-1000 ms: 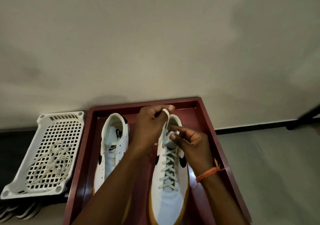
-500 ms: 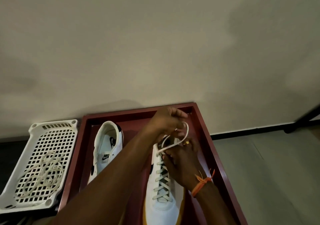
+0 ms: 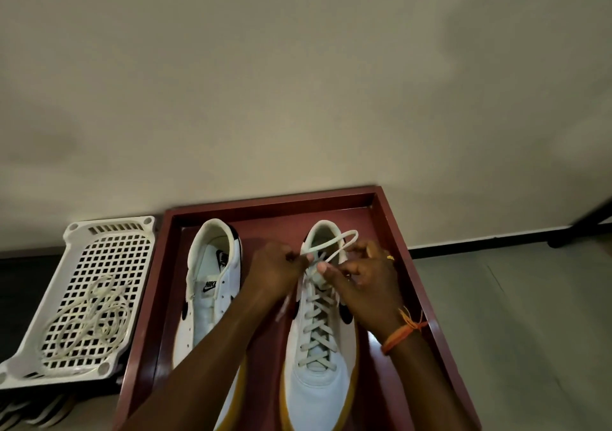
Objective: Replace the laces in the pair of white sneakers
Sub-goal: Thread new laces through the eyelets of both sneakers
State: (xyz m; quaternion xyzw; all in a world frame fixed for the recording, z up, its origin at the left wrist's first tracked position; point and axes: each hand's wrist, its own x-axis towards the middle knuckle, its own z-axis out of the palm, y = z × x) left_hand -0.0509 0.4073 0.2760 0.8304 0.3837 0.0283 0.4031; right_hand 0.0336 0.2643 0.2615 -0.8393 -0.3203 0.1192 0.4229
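Two white sneakers lie side by side in a dark red tray [image 3: 427, 285]. The right sneaker [image 3: 319, 374] is laced in criss-cross rows up to its collar. Above its tongue, a loop of the lace [image 3: 334, 241] stands up. My left hand [image 3: 276, 270] pinches the lace at the loop's left base. My right hand [image 3: 367, 275], with an orange thread band at the wrist, pinches the lace at the loop's right side. The left sneaker [image 3: 212, 285] has no lace in its eyelets, and my left forearm hides its toe.
A white perforated plastic basket [image 3: 109, 232] sits left of the tray, with a tangle of loose cream laces [image 3: 91, 323] in it. A plain wall rises behind. A grey floor lies to the right, with a dark leg [image 3: 589, 222] at the far right.
My left hand has drawn back from over the shoe's collar to the loop's left side. My right hand now sits at the loop's right, and the loop lies wider above the collar.
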